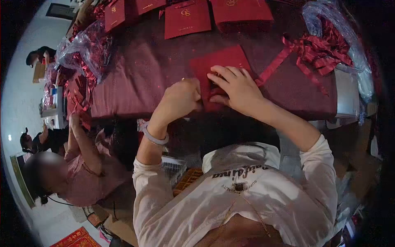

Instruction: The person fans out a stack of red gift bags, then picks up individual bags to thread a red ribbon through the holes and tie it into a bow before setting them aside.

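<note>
A flat red paper item (pixel 234 54), perhaps a gift bag, lies on the dark red tablecloth in front of me. My right hand (pixel 238 88) rests over it with thumb and fingers apart. My left hand (pixel 180 99) is curled closed at its left edge, with a pale bangle (pixel 155 136) on the wrist. What the left fingers hold, if anything, is hidden. A red ribbon (pixel 273 64) runs from beside my right hand to a heap of red ribbons (pixel 323 51) on the right.
Red bags or boxes with gold marks (pixel 188 19) stand along the back, beside a thick red stack (pixel 242 16). Clear plastic wrap (pixel 325 12) surrounds the ribbon heap; more plastic (pixel 84 51) lies left. A co-worker in pink (pixel 96 173) works at my left. Other people are beyond.
</note>
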`<action>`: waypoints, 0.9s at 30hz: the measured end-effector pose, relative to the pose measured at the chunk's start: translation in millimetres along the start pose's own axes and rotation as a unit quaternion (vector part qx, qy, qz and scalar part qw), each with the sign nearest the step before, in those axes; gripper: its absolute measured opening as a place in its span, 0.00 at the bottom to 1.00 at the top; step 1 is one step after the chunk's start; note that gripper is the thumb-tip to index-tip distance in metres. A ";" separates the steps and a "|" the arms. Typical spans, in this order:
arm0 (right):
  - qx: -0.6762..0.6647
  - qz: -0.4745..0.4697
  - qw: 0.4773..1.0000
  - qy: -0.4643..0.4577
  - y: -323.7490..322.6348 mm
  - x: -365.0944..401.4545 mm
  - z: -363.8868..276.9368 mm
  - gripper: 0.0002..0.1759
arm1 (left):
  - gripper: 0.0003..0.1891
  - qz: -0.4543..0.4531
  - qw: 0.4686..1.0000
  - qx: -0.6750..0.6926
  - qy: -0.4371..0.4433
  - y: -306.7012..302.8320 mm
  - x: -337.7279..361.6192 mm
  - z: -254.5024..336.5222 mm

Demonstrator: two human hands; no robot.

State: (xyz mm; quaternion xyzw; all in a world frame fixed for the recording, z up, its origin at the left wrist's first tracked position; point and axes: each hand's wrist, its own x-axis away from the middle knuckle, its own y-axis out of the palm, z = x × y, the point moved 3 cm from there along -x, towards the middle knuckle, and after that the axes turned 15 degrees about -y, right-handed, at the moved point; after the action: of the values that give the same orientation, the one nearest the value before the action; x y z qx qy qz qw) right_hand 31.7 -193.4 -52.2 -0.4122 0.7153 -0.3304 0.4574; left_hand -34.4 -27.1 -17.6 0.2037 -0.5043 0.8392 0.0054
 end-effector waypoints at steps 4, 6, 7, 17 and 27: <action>0.031 0.026 0.999 -0.013 -1.0 1.8 -1.6 0.33 | 0.07 -0.058 0.993 0.103 -0.022 -4.4 12.3 -20.1; 0.051 0.041 0.998 -0.023 -0.6 1.4 -3.1 0.33 | 0.08 -0.079 0.986 0.135 -0.055 -5.2 25.9 -35.7; 0.051 0.040 0.998 -0.023 -0.8 1.2 -3.3 0.33 | 0.08 -0.039 0.989 0.133 -0.052 -10.6 34.6 -39.4; 0.028 0.005 1.000 -0.010 -2.0 1.2 -3.5 0.32 | 0.04 0.224 0.973 0.033 -0.044 -9.3 61.2 -47.7; 0.159 0.127 0.975 0.087 -70.4 48.0 23.7 0.16 | 0.24 0.368 0.905 0.191 -0.096 24.4 5.3 14.8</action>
State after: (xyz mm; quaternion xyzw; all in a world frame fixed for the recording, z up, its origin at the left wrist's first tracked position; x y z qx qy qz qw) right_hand 62.3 -269.5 -19.3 -0.2095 0.7372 -0.4137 0.4915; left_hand -39.5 -52.7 -30.2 0.0804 -0.3718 0.8382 -0.3908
